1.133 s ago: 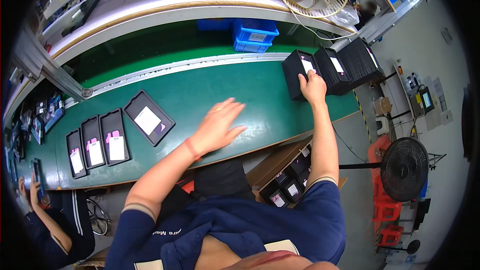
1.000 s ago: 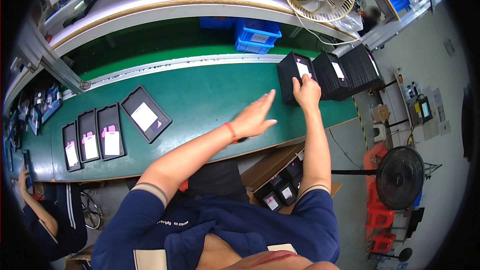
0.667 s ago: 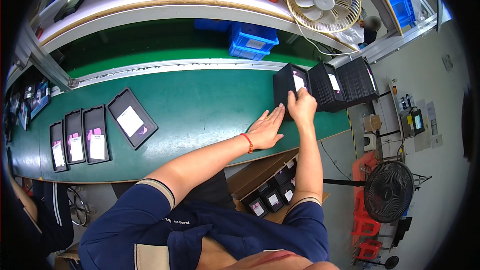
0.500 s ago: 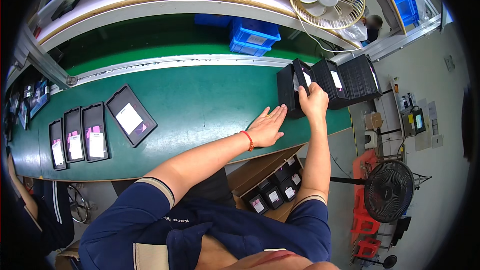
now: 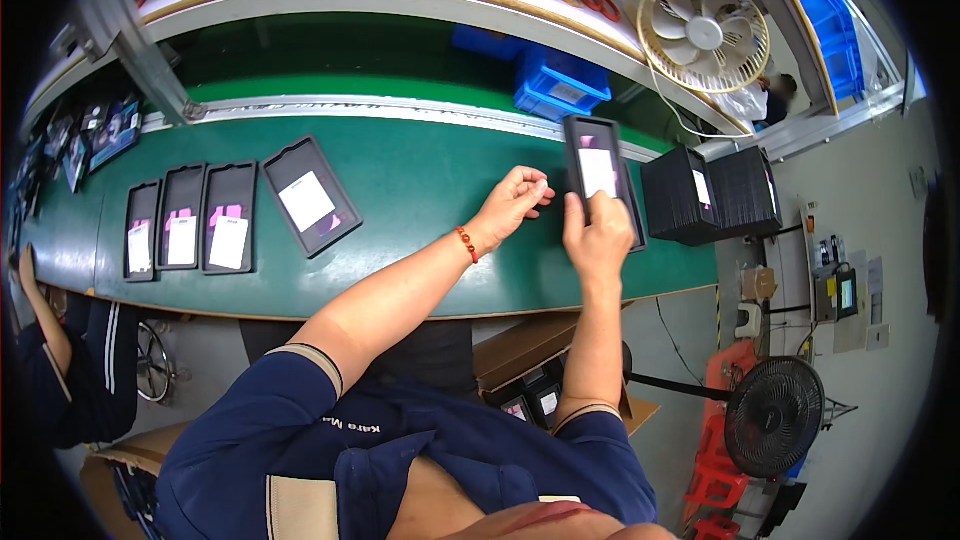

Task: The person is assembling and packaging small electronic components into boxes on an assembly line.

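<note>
The right hand (image 5: 602,235) pinches the near end of a black tray (image 5: 622,175) at right on the green worktop (image 5: 430,170); the left hand (image 5: 510,208), fingers loosely curled, hovers beside it. Four labelled trays (image 5: 231,217) lie left, two tray stacks (image 5: 680,198) stand right, blue bins (image 5: 562,85) beyond.

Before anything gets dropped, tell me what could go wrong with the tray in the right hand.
The right hand grips the black tray near its near end while the left hand is apart from it, so it could tip. The white slip on it might slide off if loose. Swung right, the tray may knock the stack of trays beside it.
</note>
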